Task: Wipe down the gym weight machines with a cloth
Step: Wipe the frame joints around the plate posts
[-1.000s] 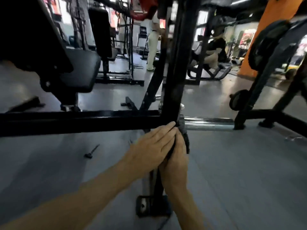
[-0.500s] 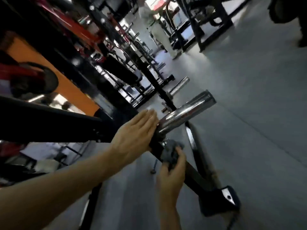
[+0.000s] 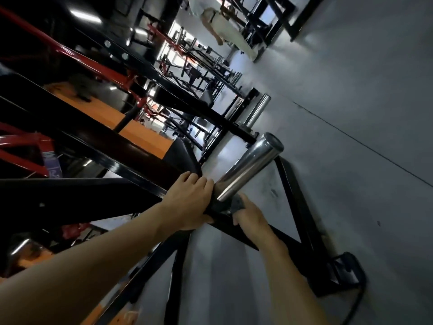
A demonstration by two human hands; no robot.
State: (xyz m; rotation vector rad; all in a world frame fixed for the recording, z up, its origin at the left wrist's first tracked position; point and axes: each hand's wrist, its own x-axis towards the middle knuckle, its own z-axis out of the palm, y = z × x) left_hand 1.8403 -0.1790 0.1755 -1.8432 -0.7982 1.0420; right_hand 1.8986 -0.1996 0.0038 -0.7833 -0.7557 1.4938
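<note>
The view is strongly tilted. A black steel weight machine frame (image 3: 290, 198) runs across the grey floor, with a chrome plate peg (image 3: 250, 167) sticking out of it. My left hand (image 3: 189, 202) grips the black frame at the base of the peg, fingers curled over the top and thumb under. My right hand (image 3: 251, 219) holds a small dark grey cloth (image 3: 237, 204) bunched in its fingers, pressed to the frame just below the peg's base. Most of the cloth is hidden by my fingers.
A second chrome peg (image 3: 259, 110) stands further along the same frame. Red and black machine bars (image 3: 77, 57) and an orange surface (image 3: 103, 113) fill the left. A person in light trousers (image 3: 229, 31) stands at the far end. The frame's black rubber foot (image 3: 346, 270) sits lower right.
My left hand went from lying flat against the peg's base to gripping the frame. My right hand moved the cloth up to the peg's base. The camera tilted and came closer.
</note>
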